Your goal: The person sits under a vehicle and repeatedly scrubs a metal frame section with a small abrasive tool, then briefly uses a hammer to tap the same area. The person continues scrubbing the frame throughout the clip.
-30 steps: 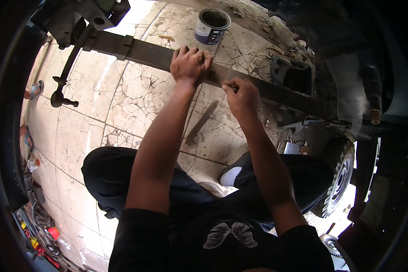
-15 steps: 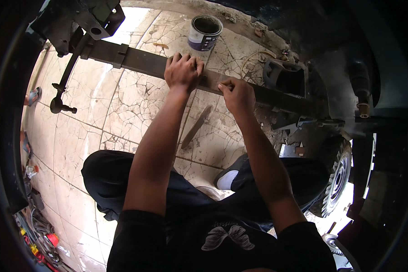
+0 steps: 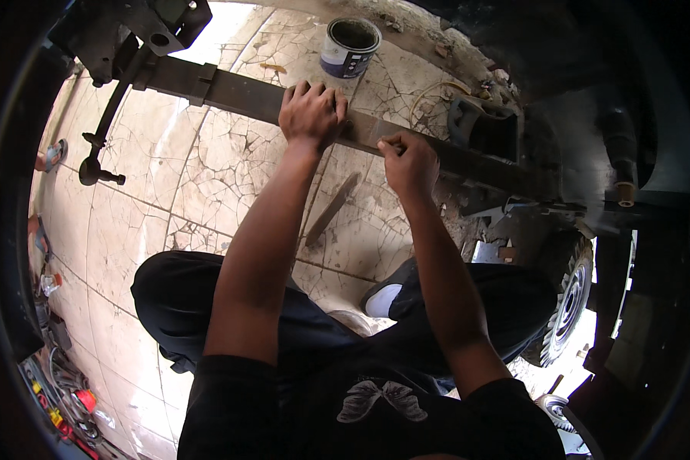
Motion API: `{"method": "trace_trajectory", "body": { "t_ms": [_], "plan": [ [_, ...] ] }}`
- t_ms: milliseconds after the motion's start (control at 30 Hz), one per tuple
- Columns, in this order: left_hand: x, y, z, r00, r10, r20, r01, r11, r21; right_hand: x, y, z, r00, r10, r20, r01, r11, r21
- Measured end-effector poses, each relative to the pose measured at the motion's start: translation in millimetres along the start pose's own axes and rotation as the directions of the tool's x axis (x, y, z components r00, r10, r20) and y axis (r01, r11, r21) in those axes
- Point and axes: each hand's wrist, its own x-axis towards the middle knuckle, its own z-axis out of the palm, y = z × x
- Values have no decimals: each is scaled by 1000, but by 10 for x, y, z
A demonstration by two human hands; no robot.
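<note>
A long, dark leaf spring (image 3: 245, 100) with a clamp band (image 3: 201, 84) around it runs across in front of me, from upper left to right. My left hand (image 3: 311, 115) lies over its middle, with the fingers bent over the far edge. Close by on the right, my right hand (image 3: 411, 162) is closed at the near edge of the spring, thumb and forefinger pinched together. Whatever may be inside that pinch is hidden. Between the hands, a bare stretch of the spring's face shows.
Beyond the spring stands an open paint tin (image 3: 350, 47). A flat strip (image 3: 333, 208) lies on the cracked tile floor below. A rod with a ball joint (image 3: 92, 170) hangs at left. Dark vehicle parts and a toothed-tread tyre (image 3: 571, 299) are on the right; cables and tools lie lower left.
My right hand has slid slightly to the right along the spring. The left hand keeps its place on the spring, and the whole view has shifted a little.
</note>
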Motion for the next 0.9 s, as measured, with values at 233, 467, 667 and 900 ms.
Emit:
{"method": "trace_trajectory", "body": {
  "t_ms": [233, 467, 667, 900],
  "plan": [
    [-8, 0, -8, 999, 10, 42, -10, 1000, 11, 602, -81, 36, 998, 65, 20, -64, 997, -40],
    [-30, -40, -5, 999, 32, -13, -32, 999, -8, -2, 12, 14, 1000, 11, 16, -13, 996, 88],
    [-25, -12, -31, 999, 35, -6, -35, 999, -34, 318, -245, 72, 998, -25, -56, 20, 996, -91],
    [-24, -28, -45, 1000, 18, 10, -17, 1000, -13, 93, -199, 57, 993, -121, -2, 121, 992, 29]
  ]
}}
